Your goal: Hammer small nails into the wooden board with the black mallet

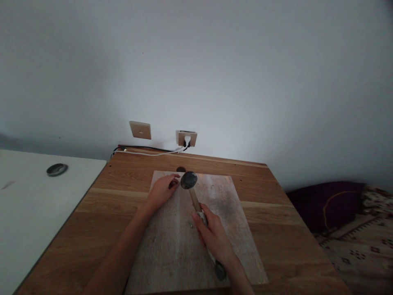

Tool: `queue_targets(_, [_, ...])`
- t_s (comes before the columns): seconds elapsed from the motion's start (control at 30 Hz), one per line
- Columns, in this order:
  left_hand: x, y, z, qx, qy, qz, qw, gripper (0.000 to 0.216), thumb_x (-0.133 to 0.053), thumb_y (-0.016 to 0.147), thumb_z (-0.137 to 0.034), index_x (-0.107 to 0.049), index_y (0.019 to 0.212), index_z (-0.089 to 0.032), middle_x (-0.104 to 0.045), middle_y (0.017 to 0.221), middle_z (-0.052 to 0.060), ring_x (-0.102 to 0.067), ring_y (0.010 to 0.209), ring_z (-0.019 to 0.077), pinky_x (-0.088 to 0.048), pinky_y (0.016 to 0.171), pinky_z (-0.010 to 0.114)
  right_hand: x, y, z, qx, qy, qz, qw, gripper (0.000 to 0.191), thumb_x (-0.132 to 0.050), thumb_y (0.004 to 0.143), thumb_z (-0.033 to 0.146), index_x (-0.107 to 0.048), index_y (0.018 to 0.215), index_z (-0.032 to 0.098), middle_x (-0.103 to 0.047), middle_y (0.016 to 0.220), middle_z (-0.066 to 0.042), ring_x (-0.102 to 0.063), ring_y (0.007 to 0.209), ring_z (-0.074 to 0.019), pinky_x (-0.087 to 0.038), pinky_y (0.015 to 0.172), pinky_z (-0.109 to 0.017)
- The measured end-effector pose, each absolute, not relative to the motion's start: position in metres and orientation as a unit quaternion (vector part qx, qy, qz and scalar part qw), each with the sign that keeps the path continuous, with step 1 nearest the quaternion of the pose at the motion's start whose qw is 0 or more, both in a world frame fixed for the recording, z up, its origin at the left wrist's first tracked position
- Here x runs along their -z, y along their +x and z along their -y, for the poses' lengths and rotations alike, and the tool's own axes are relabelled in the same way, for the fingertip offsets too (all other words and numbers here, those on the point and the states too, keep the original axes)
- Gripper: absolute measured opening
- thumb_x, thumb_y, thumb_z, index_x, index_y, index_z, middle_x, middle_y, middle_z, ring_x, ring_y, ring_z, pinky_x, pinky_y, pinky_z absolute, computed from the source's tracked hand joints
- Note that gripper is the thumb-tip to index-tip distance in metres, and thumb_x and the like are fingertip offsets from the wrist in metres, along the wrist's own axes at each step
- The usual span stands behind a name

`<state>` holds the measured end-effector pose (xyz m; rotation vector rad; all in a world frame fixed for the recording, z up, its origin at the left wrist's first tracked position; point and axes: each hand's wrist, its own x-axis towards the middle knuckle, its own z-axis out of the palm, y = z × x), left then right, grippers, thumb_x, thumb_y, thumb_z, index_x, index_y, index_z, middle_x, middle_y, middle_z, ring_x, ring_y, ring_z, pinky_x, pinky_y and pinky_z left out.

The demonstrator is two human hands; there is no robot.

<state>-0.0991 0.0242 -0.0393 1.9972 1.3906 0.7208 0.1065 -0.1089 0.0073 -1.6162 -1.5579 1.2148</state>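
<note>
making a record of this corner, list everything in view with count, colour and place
wall: 1, whitish grey, behind
wooden table: 1, brown, centre
board: 1, pale and worn, on wooden table
mallet: 1, dark head, pale handle, over board
round patch: 1, dark, just behind board
socket: 1, beige, on wall
wall plate: 1, beige, left of socket
plug: 1, white, in socket
white cable: 1, white, table's back edge
black cable: at least 1, black, beside it
white surface: 1, white, left
oval piece: 1, grey, on white surface
purple cloth: 1, purple, right
patterned cloth: 1, cream, right
left hand: 1, bare, far left of board
right hand: 1, bare, gripping mallet
</note>
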Motion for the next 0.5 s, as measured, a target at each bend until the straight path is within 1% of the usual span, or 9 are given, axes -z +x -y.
queue_targets(0.17, [0.037, -0.099, -0.022, -0.278, 0.747, -0.535, 0.281, 0.037, -0.063, 0.088, -0.019, -0.065, 0.124, -0.020, -0.074, 0.110, 0.008, -0.070, 0.097, 0.0238, -0.053, 0.090, 0.034, -0.008, 0.093, 0.095, -0.461, -0.595, 0.583, 0.305, 0.049, -0.047, 0.102, 0.054, -0.063, 0.126, 0.015, -0.050, 0.052, 0.008, -0.047, 0.039, -0.0120, -0.037, 0.042, -0.021])
queue_targets(0.27, [0.038, -0.098, -0.022, -0.274, 0.751, -0.531, 0.282, 0.036, -0.061, 0.089, -0.017, -0.065, 0.124, -0.020, -0.075, 0.105, 0.008, -0.070, 0.097, 0.0243, -0.053, 0.090, 0.035, -0.005, 0.090, 0.094, -0.467, -0.589, 0.580, 0.312, 0.048, -0.046, 0.102, 0.054, -0.063, 0.125, 0.014, -0.048, 0.052, 0.008, -0.046, 0.038, -0.0112, -0.034, 0.039, -0.020])
queue_targets(0.33, [0.039, -0.097, -0.023, -0.271, 0.748, -0.536, 0.284, 0.038, -0.060, 0.088, -0.014, -0.065, 0.125, -0.020, -0.075, 0.102, 0.007, -0.071, 0.096, 0.0244, -0.053, 0.090, 0.035, -0.002, 0.090, 0.094, -0.464, -0.589, 0.585, 0.308, 0.050, -0.046, 0.102, 0.054, -0.063, 0.125, 0.013, -0.049, 0.051, 0.008, -0.047, 0.038, -0.0115, -0.035, 0.040, -0.020])
queue_targets(0.4, [0.038, -0.096, -0.024, -0.275, 0.741, -0.542, 0.287, 0.042, -0.061, 0.085, -0.011, -0.064, 0.126, -0.020, -0.076, 0.104, 0.007, -0.071, 0.096, 0.0241, -0.053, 0.090, 0.035, 0.001, 0.091, 0.094, -0.457, -0.594, 0.590, 0.301, 0.052, -0.048, 0.101, 0.057, -0.064, 0.125, 0.014, -0.052, 0.052, 0.006, -0.048, 0.039, -0.0121, -0.038, 0.041, -0.021])
queue_targets(0.5, [0.037, -0.097, -0.025, -0.290, 0.735, -0.539, 0.292, 0.047, -0.063, 0.084, -0.010, -0.061, 0.130, -0.019, -0.075, 0.106, 0.007, -0.071, 0.091, 0.0220, -0.054, 0.087, 0.034, 0.004, 0.092, 0.093, -0.444, -0.600, 0.594, 0.301, 0.053, -0.048, 0.101, 0.059, -0.065, 0.127, 0.016, -0.056, 0.056, 0.004, -0.052, 0.043, -0.0136, -0.041, 0.044, -0.022])
